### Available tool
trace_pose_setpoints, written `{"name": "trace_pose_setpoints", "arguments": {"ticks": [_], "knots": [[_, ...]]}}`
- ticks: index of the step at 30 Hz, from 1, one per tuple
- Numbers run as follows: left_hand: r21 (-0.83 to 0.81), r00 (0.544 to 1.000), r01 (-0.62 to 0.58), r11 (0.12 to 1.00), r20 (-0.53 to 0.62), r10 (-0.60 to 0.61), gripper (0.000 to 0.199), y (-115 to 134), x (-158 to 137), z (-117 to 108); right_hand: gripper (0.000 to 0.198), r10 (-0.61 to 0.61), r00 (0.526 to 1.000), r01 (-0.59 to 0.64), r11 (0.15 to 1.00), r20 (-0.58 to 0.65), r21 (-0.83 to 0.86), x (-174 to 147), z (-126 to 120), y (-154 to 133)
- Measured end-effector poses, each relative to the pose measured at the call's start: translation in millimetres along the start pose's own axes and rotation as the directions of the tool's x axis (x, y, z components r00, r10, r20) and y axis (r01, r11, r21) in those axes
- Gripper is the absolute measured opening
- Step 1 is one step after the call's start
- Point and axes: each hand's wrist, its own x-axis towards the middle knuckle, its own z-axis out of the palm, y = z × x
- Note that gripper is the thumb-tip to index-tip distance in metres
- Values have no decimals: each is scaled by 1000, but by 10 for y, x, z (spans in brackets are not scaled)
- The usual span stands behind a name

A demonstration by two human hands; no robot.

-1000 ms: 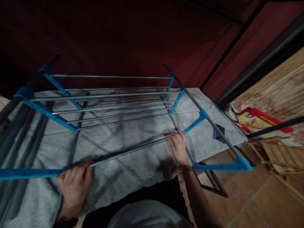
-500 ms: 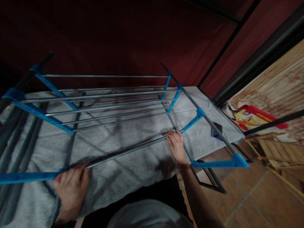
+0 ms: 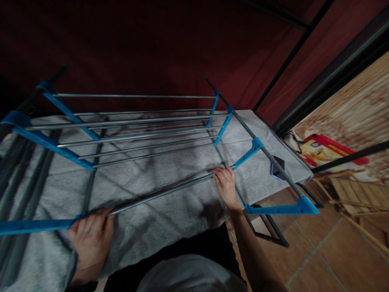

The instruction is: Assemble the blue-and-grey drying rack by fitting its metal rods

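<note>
Hands, left hand (image 3: pixel 91 239) and right hand (image 3: pixel 226 187), grip rail (image 3: pixel 161 194) above grey towel (image 3: pixel 158 219).

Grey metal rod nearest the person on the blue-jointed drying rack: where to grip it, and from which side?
Grip the grey metal rod near its two ends, coming from above on the near side. It is thin, long and slanted, so one middle grip would probably let it swing. The left hand and right hand already sit there, beside the blue plastic joints, over the grey towel.

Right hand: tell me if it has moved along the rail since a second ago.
No. The right hand stays gripped on the rail just short of the blue bracket, as before; only the camera shifted.
</note>
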Motion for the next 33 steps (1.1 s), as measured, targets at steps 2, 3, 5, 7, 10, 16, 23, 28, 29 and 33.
{"name": "trace_pose_setpoints", "arguments": {"ticks": [2, 3, 5, 7, 10, 16, 23, 28, 29, 33], "knots": [[25, 999, -38, 999, 5, 38, 24, -6, -4, 2, 28, 4, 1000, -4, 1000, 3, 3, -4, 1, -3], [38, 998, -56, 998, 1, 56, 25, -9, -6, 4, 28, 6, 1000, -6, 1000, 5, 4, -6, 2, -3], [57, 997, -69, 996, -16, 70, 26, -17, -13, 11, 27, 7, 1000, -7, 1000, 4, 3, -9, 6, -2], [51, 998, -66, 997, -21, 67, 25, -25, -16, 18, 27, 3, 1000, -3, 1000, 1, 1, -12, 11, 3], [16, 999, -44, 999, -22, 44, 24, -32, -12, 25, 27, 0, 1000, 0, 1000, -2, 4, -17, 19, 11], [-7, 997, -17, 1000, -76, 16, 21, -2, 6, 25, 27, 7, 1000, -7, 1000, -7, 10, -28, 29, 11], [-11, 997, 18, 1000, -70, -19, 19, 38, -8, 26, 27, 6, 1000, -6, 1000, -8, 16, -25, 39, -5], [-39, 995, 55, 998, -81, -58, 13, 63, -2, 16, 27, 15, 1000, -15, 1000, -12, 21, -31, 54, -13], [-42, 995, 62, 997, -78, -65, 12, 67, -2, 12, 27, 14, 1000, -14, 1000, -11, 21, -32, 56, -14], [-42, 995, 70, 997, -65, -73, 9, 68, -7, 7, 29, 16, 1000, -16, 1000, -10, 17, -36, 67, -20]]}}
